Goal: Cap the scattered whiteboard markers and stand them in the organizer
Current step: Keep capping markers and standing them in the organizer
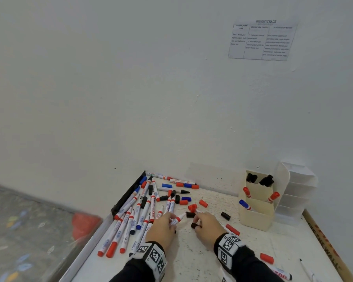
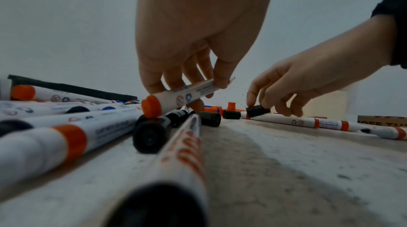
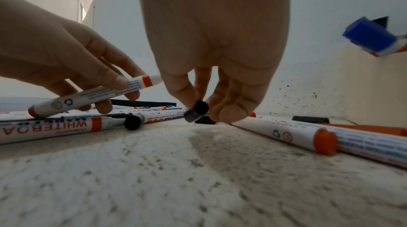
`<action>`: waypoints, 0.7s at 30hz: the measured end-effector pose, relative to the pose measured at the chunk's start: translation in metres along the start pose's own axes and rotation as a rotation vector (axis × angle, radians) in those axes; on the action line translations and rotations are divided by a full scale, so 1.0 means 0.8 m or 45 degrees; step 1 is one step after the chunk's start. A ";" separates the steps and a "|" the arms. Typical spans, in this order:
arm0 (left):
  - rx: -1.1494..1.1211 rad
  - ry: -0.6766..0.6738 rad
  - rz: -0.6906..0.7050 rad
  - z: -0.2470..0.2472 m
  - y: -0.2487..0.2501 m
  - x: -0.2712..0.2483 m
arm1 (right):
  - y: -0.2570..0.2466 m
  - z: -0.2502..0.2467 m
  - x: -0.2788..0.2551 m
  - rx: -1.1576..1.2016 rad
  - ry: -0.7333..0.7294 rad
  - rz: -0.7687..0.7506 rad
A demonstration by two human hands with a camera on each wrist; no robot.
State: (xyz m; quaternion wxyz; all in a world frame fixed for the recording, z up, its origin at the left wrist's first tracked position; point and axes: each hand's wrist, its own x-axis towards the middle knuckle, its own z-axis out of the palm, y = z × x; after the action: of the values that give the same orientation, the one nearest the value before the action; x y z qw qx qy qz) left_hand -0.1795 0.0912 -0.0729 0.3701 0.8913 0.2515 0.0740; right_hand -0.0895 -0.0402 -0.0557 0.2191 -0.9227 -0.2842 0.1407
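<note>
On the worktop (image 1: 192,251), loose markers (image 1: 130,216) lie at left. The left hand (image 1: 163,226) lifts an uncapped red marker (image 1: 176,218), fingers wrapped around it. The right hand (image 1: 207,226) pinches a black cap (image 3: 196,110), likely for capping. The organizer (image 1: 255,214) waits at right.

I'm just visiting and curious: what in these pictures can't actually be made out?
- Wall sheet, head view: print blurred and too small to read.
- Tip of the marker in the left hand: fingers hide it in the wrist views.
- Organizer: its walls hide the lower parts of the standing markers.
</note>
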 end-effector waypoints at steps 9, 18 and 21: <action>0.070 0.002 0.052 0.011 0.013 -0.010 | 0.019 -0.020 -0.004 0.281 0.230 -0.080; -0.013 -0.031 0.039 0.016 0.026 -0.017 | 0.036 -0.017 -0.010 0.206 0.200 -0.075; -0.087 -0.058 -0.012 0.017 0.027 -0.017 | 0.047 -0.016 -0.009 0.141 0.210 0.049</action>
State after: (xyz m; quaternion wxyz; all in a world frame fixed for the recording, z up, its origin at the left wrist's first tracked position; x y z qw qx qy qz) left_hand -0.1783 0.0628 -0.0665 0.4063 0.8783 0.2445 0.0603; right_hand -0.0731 -0.0762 -0.0621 0.2896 -0.9230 -0.2392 0.0838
